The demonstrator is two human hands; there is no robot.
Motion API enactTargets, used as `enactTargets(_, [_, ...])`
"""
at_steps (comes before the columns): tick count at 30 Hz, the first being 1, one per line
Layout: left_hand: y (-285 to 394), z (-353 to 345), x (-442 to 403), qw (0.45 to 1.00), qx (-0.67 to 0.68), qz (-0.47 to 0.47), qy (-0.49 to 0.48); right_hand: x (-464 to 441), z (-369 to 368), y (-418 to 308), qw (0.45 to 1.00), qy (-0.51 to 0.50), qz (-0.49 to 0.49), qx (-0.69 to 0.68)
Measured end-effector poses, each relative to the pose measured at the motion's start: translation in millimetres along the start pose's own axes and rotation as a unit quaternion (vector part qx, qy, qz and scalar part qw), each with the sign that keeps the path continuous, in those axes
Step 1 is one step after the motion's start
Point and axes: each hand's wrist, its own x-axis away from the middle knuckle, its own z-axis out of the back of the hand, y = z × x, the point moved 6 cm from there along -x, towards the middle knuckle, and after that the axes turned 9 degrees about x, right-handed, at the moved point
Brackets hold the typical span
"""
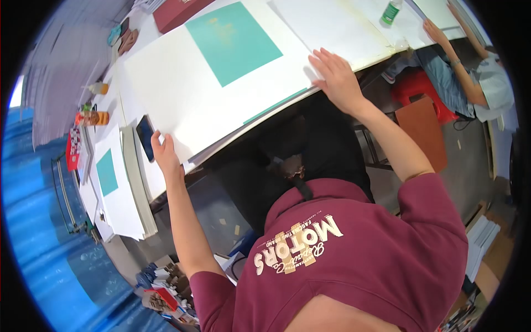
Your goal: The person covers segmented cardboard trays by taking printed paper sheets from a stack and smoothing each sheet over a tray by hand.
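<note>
A large white sheet [177, 94] lies before me, with a teal rectangle [243, 55] on its upper part. A thin teal strip [275, 106] shows along the near edge, where layers of sheet or board overlap. My left hand [167, 157] rests at the sheet's left edge, close to a dark phone [146, 137]. Its visible fingertips are slightly apart, and its other fingers are partly hidden. At the sheet's right edge is my right hand [338, 82], fingers stretched out and held together, fingertips a little blurred. Nothing is gripped in it.
To the left are a stack of white sheets [124, 193] with a teal patch, an orange-labelled bottle [94, 118] and a small yellow bottle [98, 88]. A green-labelled bottle [390, 12] stands at upper right. Another person's hand [436, 32] is beyond it, near a red stool [417, 88].
</note>
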Motion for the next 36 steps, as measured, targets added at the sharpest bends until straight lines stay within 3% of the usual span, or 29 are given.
enactTargets(4, [2, -4, 4, 1.000, -0.013, 0.009, 0.014, 17, 5, -48, 0.995, -0.047, 0.062, -0.054])
enactTargets(7, [3, -6, 6, 0.999, -0.028, 0.013, 0.017, 18, 3, -57, 0.994, -0.071, 0.088, -0.012])
enactTargets(10, [1, -4, 5, 1.000, -0.023, 0.008, 0.017, 19, -1, -56, 0.994, -0.070, 0.085, -0.012])
enactTargets(15, [-12, 10, -5, 0.986, -0.149, -0.066, 0.042, 17, -2, -58, 0.993, -0.079, 0.091, -0.010])
enactTargets(21, [-24, 17, -9, 0.975, -0.217, -0.047, 0.029, 16, -2, -63, 0.993, -0.081, 0.090, -0.012])
enactTargets(36, [-30, 12, -6, 0.955, -0.271, -0.120, 0.011, 17, -8, -70, 0.990, -0.081, 0.112, 0.012])
